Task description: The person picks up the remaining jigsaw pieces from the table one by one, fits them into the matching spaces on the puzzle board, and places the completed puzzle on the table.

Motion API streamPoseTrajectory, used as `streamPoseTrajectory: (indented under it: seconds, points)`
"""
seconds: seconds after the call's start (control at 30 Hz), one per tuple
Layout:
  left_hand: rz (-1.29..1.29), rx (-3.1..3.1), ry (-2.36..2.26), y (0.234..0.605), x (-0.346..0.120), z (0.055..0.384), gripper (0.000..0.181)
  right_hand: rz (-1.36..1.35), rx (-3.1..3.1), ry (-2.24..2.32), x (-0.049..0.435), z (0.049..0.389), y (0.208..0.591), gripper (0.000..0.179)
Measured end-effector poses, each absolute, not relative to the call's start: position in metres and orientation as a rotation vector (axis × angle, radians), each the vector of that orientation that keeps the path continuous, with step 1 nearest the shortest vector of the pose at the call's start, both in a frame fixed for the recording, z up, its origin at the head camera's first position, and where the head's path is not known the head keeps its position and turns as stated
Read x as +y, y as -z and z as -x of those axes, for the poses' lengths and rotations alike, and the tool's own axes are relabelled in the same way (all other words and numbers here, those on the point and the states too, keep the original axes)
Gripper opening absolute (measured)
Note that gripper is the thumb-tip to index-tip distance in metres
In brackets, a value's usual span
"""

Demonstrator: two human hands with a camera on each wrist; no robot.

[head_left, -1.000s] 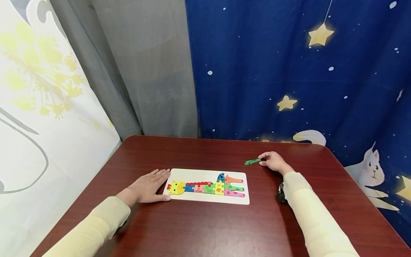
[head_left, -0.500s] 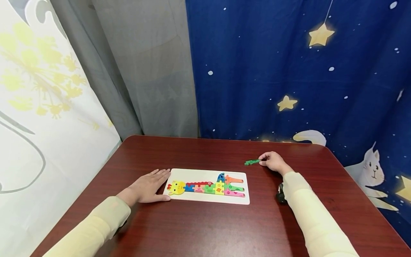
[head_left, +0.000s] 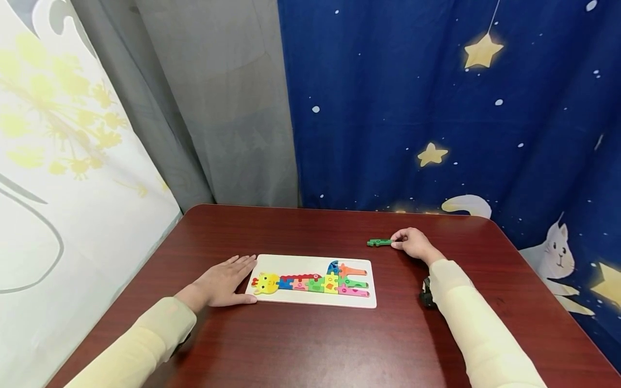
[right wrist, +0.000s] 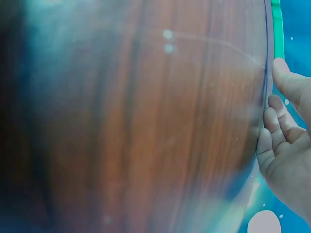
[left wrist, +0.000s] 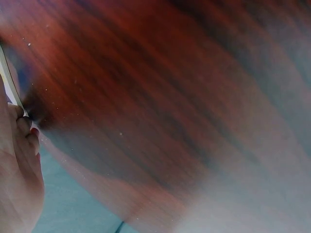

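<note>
A white puzzle board (head_left: pixel 291 262) lies on the table, with a giraffe of coloured, numbered pieces set in it. The giraffe's yellow head (head_left: pixel 266 283) points left and its legs point right. Flat on the table, my left hand (head_left: pixel 228 281) has its fingers spread, with fingertips and thumb at the board's left edge. Beyond the board's far right corner, my right hand (head_left: pixel 411 243) pinches the right end of a long, narrow green puzzle piece (head_left: pixel 378 243) between thumb and fingers. A green strip of that piece (right wrist: pixel 278 31) shows above the thumb in the right wrist view.
Dark red wooden table (head_left: pixel 310 345) with rounded far corners. A grey curtain (head_left: pixel 233 108) and a blue curtain with stars (head_left: pixel 368 108) hang behind its far edge, and a white patterned cloth (head_left: pixel 73 215) hangs at the left.
The green puzzle piece has turned slightly in my right hand, from slanting to nearly level, its free end shifting a little left and away. My left hand stays in place at the board.
</note>
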State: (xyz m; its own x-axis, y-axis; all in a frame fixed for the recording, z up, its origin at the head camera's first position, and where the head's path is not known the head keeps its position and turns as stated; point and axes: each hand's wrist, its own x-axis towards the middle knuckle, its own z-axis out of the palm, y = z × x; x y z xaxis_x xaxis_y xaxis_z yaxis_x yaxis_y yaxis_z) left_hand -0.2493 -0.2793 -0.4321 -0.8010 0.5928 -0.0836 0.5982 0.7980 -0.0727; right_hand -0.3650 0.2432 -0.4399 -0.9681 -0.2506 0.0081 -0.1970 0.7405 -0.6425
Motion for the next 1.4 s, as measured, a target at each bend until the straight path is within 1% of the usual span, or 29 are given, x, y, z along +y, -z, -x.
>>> streamPoseTrajectory:
  seconds: [0.33, 0.6, 1.4]
  points:
    - [-0.985, 2.937, 0.149, 0.431, -0.279, 0.249, 0.102, 0.367, 2.887, 1.103, 0.242, 0.36, 0.439, 0.011]
    - [-0.973, 2.934, 0.154, 0.43, -0.279, 0.251, 0.103, 0.41, 2.921, 1.068, 0.239, 0.349, 0.436, 0.008]
    - [-0.953, 2.927, 0.135, 0.433, -0.281, 0.248, 0.104, 0.44, 2.918, 1.081, 0.206, 0.316, 0.431, 0.004]
